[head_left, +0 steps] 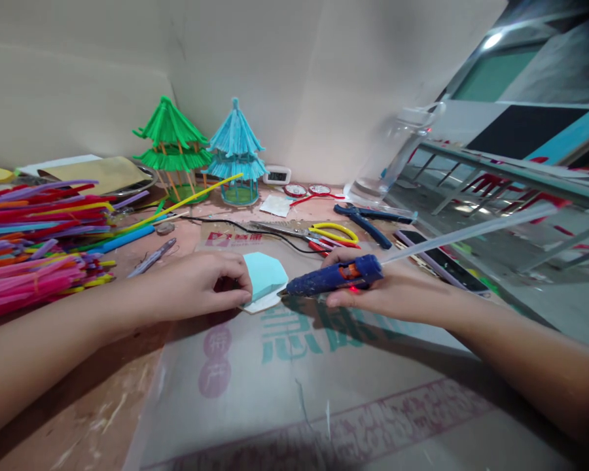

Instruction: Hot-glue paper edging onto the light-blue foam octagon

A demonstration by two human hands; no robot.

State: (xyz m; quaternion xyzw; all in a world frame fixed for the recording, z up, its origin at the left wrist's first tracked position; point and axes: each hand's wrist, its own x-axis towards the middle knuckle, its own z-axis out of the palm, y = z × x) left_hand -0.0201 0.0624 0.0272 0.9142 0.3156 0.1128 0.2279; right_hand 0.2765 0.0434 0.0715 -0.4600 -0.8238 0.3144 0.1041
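My left hand (196, 284) presses down on a light blue, many-sided paper piece (264, 278) that lies on a printed cardboard sheet (294, 386). A blue hot glue gun (334, 277) sits in my right hand (387, 288), with a red light glowing underneath it. Its nozzle touches the right edge of the paper piece. A long clear glue stick (471, 230) juts out of the gun's back toward the right.
A pile of coloured pipe cleaners (34, 242) fills the left. A green pagoda model (173, 147) and a blue one (235, 154) stand by the wall. Yellow-handled scissors (331, 233), blue pliers (366, 219), a phone (439, 258) and a clear bottle (392, 154) lie behind my hands.
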